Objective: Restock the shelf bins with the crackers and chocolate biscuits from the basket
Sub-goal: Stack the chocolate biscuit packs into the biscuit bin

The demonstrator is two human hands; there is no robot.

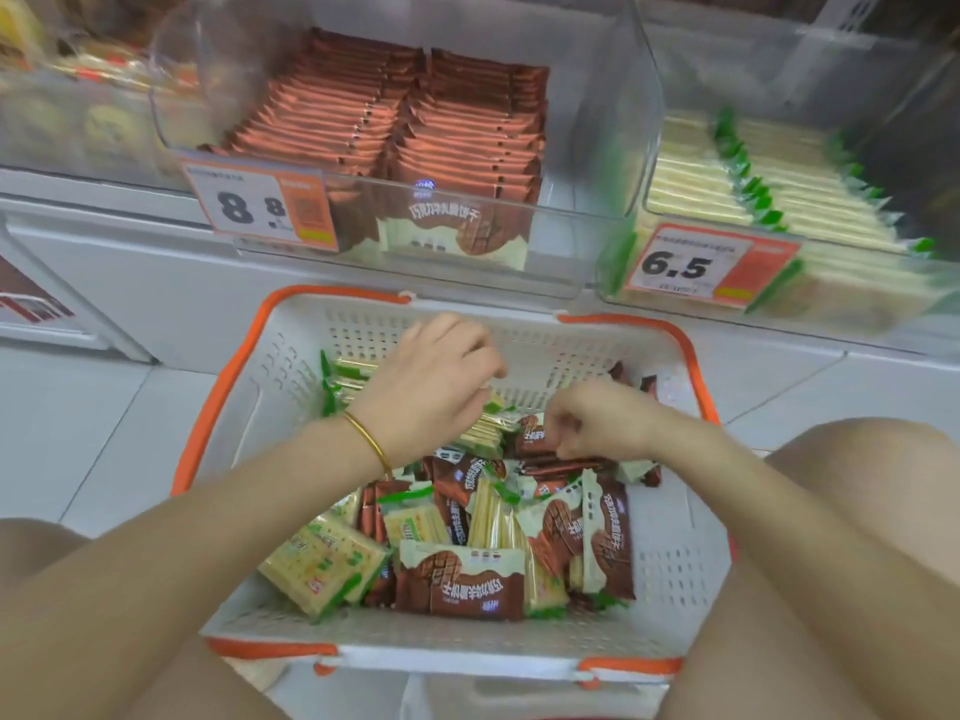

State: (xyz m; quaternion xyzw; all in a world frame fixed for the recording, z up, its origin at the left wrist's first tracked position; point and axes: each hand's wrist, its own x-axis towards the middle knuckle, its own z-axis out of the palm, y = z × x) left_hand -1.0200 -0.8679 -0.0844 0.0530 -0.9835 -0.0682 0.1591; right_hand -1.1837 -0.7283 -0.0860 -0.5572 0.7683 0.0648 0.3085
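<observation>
Both hands are down in the white and orange basket in the lower middle of the frame. The left hand, the one with the gold bracelet, has its fingers curled down over a small bunch of cracker packs and seems to hold them. The right hand is closed small and pinches the edge of a brown chocolate biscuit pack.

The job looks part done. In the upper middle of the frame, the chocolate biscuit bin has two neat rows of brown packs, but there is room at the back and on top. In the upper right, the cracker bin has rows of green and yellow packs, and it has room too.

A lot is left. A mixed pile of snacks sits in the basket, crackers and chocolate biscuits all jumbled up. They need sorting and lifting up into the right bins. The price tags say 8.8 on the chocolate bin and 6.5 on the cracker bin.
</observation>
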